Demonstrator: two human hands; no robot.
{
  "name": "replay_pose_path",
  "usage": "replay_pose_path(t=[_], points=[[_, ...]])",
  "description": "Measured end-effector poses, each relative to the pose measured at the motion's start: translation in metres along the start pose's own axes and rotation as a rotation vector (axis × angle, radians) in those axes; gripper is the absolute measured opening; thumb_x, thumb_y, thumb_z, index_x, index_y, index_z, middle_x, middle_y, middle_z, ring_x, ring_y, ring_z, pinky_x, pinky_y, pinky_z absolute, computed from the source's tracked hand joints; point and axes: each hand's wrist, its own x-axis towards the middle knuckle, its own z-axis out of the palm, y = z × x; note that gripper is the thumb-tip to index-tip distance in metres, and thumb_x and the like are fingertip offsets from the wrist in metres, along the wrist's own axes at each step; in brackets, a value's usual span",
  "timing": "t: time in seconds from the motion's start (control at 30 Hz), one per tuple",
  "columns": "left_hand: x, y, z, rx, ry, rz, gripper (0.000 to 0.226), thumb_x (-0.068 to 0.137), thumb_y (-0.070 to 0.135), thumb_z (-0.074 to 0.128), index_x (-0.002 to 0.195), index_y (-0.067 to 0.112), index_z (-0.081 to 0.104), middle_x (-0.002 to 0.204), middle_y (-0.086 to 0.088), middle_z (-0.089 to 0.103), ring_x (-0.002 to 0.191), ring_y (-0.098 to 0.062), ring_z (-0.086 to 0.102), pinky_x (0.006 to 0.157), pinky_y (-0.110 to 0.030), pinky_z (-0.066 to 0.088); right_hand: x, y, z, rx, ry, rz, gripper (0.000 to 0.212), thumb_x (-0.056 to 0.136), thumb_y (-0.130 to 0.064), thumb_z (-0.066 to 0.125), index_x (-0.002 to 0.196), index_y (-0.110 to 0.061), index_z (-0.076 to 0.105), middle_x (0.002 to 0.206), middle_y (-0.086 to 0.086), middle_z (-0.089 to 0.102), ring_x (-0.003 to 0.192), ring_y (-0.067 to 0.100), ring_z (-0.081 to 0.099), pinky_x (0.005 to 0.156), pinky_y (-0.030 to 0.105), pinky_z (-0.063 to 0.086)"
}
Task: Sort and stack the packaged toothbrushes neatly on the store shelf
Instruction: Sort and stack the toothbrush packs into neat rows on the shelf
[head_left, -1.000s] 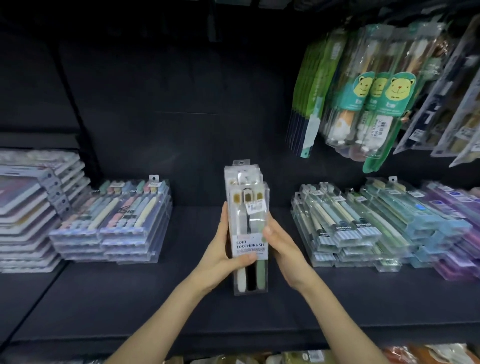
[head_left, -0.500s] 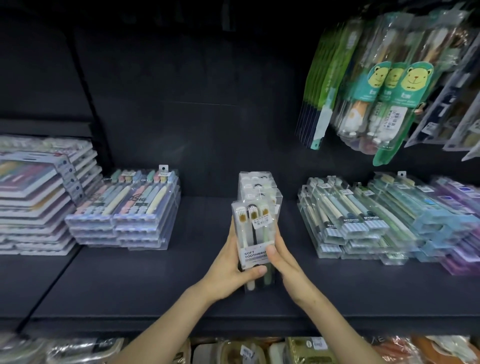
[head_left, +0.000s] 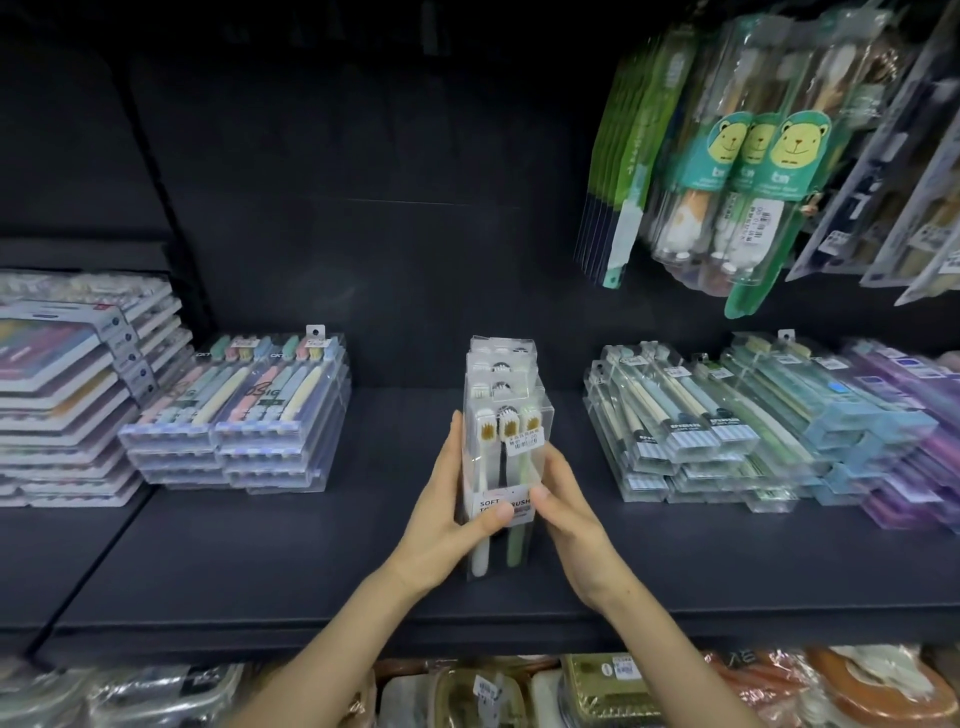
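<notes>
A dark store shelf runs across the view under a black back panel. At its middle, near the front edge, a stack of clear toothbrush packs is held tilted, heads away; the top pack shows white, black and green brushes and a "SOFT" label. Whether its near end touches the shelf cannot be told. The left hand grips the stack's left side, fingers wrapped behind it and thumb pressed on the label. The right hand grips the right side, its thumb on the label's right edge.

Left of the hands lie pastel brush packs in two piles, and further left a pile of flat boxes. To the right sit blue and purple pack piles. Bear-printed packs hang above right. Wrapped goods fill the shelf below.
</notes>
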Motion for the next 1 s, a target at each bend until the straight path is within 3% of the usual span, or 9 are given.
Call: replay_pose_path(t=[0.07,0.2,0.33,0.53,0.6,0.7,0.8,0.9,1.0], points=[[-0.001,0.001,0.002,0.043,-0.033,-0.001,0.106,0.079,0.061,0.062,0.153,0.014,0.003,0.156,0.004,0.026,0.143,-0.012,0.025,0.116,-0.047,0.026,0.001,0.000,0.002,-0.013,0.010,0.002,0.065,0.087,-0.045,0.054,0.145,-0.024,0.032,0.145,-0.007,0.046,0.135,0.012,0.041,0.106,0.023,0.039],[0.004,0.001,0.009,0.127,-0.040,0.005,0.105,0.084,0.061,0.054,0.150,0.023,-0.020,0.159,0.017,-0.001,0.146,-0.001,0.003,0.121,-0.040,0.014,0.000,0.003,0.009,-0.019,0.011,0.012,0.061,0.096,-0.046,0.041,0.151,-0.025,0.023,0.149,-0.014,0.041,0.138,0.004,0.035,0.113,0.021,0.029],[0.008,-0.006,0.006,0.180,-0.046,0.022,0.098,0.088,0.058,0.050,0.150,0.022,-0.018,0.160,0.014,0.003,0.146,-0.004,0.007,0.120,-0.044,0.018,0.001,-0.002,0.012,-0.021,0.010,0.000,0.075,0.092,-0.061,0.044,0.151,-0.024,0.020,0.145,-0.022,0.042,0.136,-0.003,0.035,0.101,0.008,0.034],[0.005,-0.012,0.007,0.173,-0.004,0.017,0.089,0.091,0.053,0.051,0.153,0.021,-0.004,0.158,0.010,0.018,0.144,-0.007,0.022,0.116,-0.043,0.028,0.003,-0.001,0.017,0.025,0.056,-0.028,0.056,0.098,-0.037,0.034,0.150,-0.020,0.024,0.146,-0.012,0.044,0.131,-0.003,0.042,0.096,0.008,0.038],[0.005,-0.010,0.009,0.129,0.025,-0.010,0.083,0.093,0.048,0.052,0.154,0.023,0.001,0.156,0.010,0.025,0.140,-0.003,0.029,0.115,-0.039,0.031,0.004,-0.005,0.022,0.034,0.079,-0.017,0.056,0.096,-0.039,0.035,0.149,-0.023,0.028,0.145,-0.010,0.046,0.129,-0.002,0.044,0.095,0.009,0.040],[0.008,0.000,0.009,0.067,0.061,-0.087,0.080,0.086,0.052,0.054,0.152,0.032,0.014,0.148,0.017,0.039,0.131,0.004,0.040,0.110,-0.026,0.036,0.008,-0.016,0.025,0.045,0.117,0.022,0.051,0.094,-0.045,0.038,0.143,-0.029,0.039,0.132,-0.014,0.058,0.122,-0.002,0.052,0.089,0.009,0.044],[0.015,0.015,-0.002,0.067,0.122,-0.161,0.072,0.076,0.064,0.059,0.141,0.045,0.036,0.125,0.027,0.058,0.114,0.010,0.053,0.095,-0.011,0.042,0.019,-0.033,0.020,0.064,0.103,0.150,0.039,0.099,-0.044,0.037,0.133,-0.031,0.052,0.119,-0.014,0.067,0.111,0.002,0.061,0.085,0.016,0.051],[0.030,0.027,-0.018,0.019,0.050,-0.284,0.047,0.082,0.057,0.064,0.125,0.040,0.057,0.109,0.017,0.070,0.102,-0.002,0.064,0.092,-0.028,0.050,0.033,-0.048,0.012,0.044,0.099,0.327,0.032,0.102,-0.038,0.036,0.120,-0.028,0.062,0.106,-0.007,0.073,0.098,0.010,0.069,0.080,0.026,0.054],[0.044,0.033,-0.029,-0.030,-0.031,-0.468,0.035,0.084,0.055,0.062,0.108,0.030,0.068,0.094,0.010,0.074,0.086,-0.010,0.071,0.072,-0.029,0.056,0.048,-0.056,0.007,0.026,0.104,0.493,0.032,0.102,-0.033,0.040,0.115,-0.017,0.065,0.103,0.005,0.074,0.096,0.023,0.070,0.070,0.032,0.055]])
